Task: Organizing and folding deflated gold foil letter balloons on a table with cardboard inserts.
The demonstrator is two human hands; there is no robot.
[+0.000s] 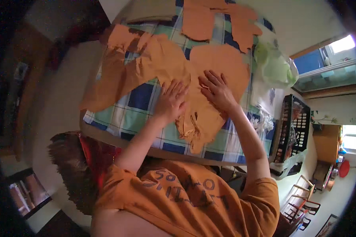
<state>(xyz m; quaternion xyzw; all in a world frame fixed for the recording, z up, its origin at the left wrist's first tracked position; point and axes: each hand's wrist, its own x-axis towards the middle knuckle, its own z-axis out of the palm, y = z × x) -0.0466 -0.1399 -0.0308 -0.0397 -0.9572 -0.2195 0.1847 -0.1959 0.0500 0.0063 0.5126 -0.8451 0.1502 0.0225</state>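
Note:
On a table lies a large orange-tan sheet, thin and leather- or paper-like; I cannot tell which. Its lower end is crumpled and torn-edged. My right hand rests flat on it, fingers stretched out and slightly apart. To the left, my left hand lies palm down with extended fingers, at the seam where this sheet meets a second, creased orange-tan sheet. That one has ragged gaps and a long lobe reaching the table's left edge. Neither hand grips anything.
A blue, green and white checked cloth covers the table. More orange-tan pieces lie at the far side. Pale green plastic sits at the right edge, beside a black slotted crate. A brown hairy shape is at the near left.

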